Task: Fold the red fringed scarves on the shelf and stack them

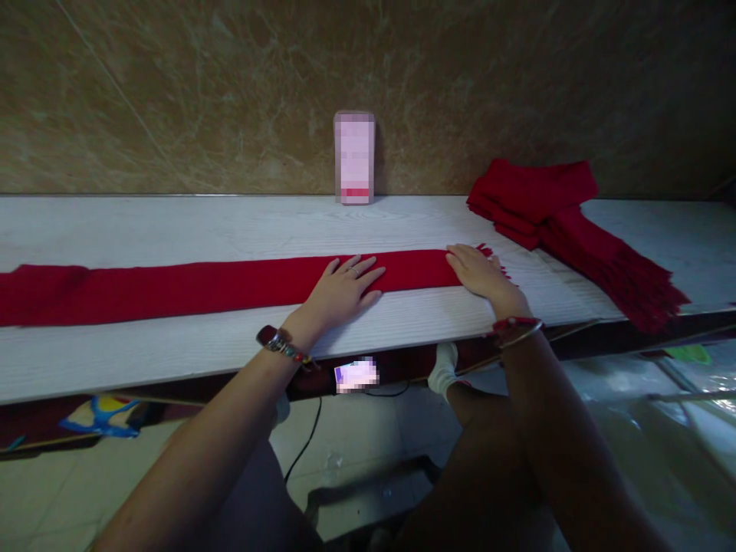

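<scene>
A long red scarf [230, 285] lies flat in a narrow strip along the white table, running off the left edge of the view. My left hand [342, 290] rests on its middle stretch, fingers spread, a ring on one finger. Near the fringed right end, my right hand [478, 270] lies flat on the cloth and covers part of the fringe. Neither hand grips the fabric. To the right, more red scarves [552, 207] with fringed ends are heaped loosely, apart from both hands.
A phone [355, 157] with a blurred screen leans upright against the marbled wall [230, 92]. Below the white table [172, 356] are a second lit screen [356, 376], a black cable [304, 445] and a blue and yellow packet [103, 415]. Clear plastic [626, 414] lies at lower right.
</scene>
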A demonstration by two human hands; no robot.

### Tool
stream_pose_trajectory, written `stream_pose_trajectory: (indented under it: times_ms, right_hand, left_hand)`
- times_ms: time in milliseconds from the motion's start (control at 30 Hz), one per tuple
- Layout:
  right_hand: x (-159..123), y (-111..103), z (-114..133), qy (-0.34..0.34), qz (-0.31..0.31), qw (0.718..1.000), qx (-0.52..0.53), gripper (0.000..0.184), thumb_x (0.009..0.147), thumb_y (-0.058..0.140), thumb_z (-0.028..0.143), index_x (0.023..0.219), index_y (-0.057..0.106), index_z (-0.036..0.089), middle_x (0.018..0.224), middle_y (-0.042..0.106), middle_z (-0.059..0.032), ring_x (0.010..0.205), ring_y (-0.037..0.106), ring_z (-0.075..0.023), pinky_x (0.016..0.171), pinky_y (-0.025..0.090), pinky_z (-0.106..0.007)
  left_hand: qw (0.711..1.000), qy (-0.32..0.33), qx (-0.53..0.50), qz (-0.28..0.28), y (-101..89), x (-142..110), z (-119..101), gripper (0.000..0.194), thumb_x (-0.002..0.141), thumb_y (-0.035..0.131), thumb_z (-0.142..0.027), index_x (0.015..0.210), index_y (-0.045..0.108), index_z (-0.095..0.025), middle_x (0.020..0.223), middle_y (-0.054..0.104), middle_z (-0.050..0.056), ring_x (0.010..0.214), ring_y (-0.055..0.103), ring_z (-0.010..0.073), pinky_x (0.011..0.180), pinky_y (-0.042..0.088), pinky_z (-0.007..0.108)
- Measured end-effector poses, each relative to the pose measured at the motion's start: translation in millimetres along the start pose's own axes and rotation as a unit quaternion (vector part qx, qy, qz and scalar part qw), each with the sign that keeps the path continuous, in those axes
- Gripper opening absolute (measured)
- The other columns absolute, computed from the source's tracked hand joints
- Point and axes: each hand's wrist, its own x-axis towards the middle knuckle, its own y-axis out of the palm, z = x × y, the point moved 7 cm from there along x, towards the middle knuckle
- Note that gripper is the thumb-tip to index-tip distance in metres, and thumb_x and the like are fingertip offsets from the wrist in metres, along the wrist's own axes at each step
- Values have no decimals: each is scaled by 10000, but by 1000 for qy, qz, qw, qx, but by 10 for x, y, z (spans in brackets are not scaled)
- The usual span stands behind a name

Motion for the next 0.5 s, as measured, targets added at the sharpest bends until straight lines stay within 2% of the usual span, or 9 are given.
stream_pose_trajectory:
  times_ms: [133, 233, 300, 367, 433, 500]
  right_hand:
    - [-61, -69, -469, 85, 12, 996, 1, 489, 926, 230, 307, 1358, 441, 217, 1479, 373, -109, 1358, 315, -301, 1012, 221, -704]
    - [-138, -192, -606, 109, -40, 993, -13, 505, 923, 218, 311, 1336, 469, 166, 1450, 404, -165, 1340, 338, -334, 996, 222, -714]
    - [-183, -255, -441, 69, -81, 994, -18, 502, 921, 224, 296, 1336, 470, 157, 1444, 410, -172, 1347, 330, -325, 1016, 239, -675]
    - [-219, -249, -80, -20, -92, 995, -13, 495, 923, 238, 276, 1359, 445, 166, 1463, 393, -147, 1369, 295, -293, 1050, 251, -614]
    - [-252, -178, 334, -115, -71, 991, -10, 491, 931, 258, 300, 1380, 421, 185, 1491, 357, -109, 1393, 243, -266, 1086, 229, -562]
    - [-250, -73, 611, -156, -29, 987, -18, 494, 934, 280, 330, 1394, 405, 199, 1501, 340, -89, 1399, 227, -260, 1106, 193, -549]
  left_hand:
    - [1000, 1, 1, 1, -13, -2, -17, 481, 960, 324, -415, 1406, 375, -240, 1493, 343, 62, 1379, 277, 254, 1101, 231, 503]
    - [1000, 2, -1, -3, -14, 3, -16, 481, 959, 325, -414, 1405, 375, -240, 1492, 345, 60, 1377, 282, 253, 1101, 229, 503]
    - [1000, 3, -5, -8, -9, 6, -9, 481, 958, 325, -417, 1402, 381, -241, 1488, 354, 58, 1375, 285, 252, 1101, 228, 504]
    - [1000, 6, -7, -11, -1, 8, -5, 481, 956, 322, -421, 1397, 389, -242, 1484, 361, 57, 1373, 289, 252, 1101, 229, 503]
    - [1000, 6, -5, -13, 3, 7, 1, 482, 955, 318, -425, 1396, 391, -244, 1484, 362, 56, 1373, 290, 248, 1102, 230, 497]
    - [1000, 2, -1, -10, 3, 7, 5, 487, 955, 317, -427, 1401, 383, -242, 1488, 354, 58, 1373, 290, 249, 1102, 232, 495]
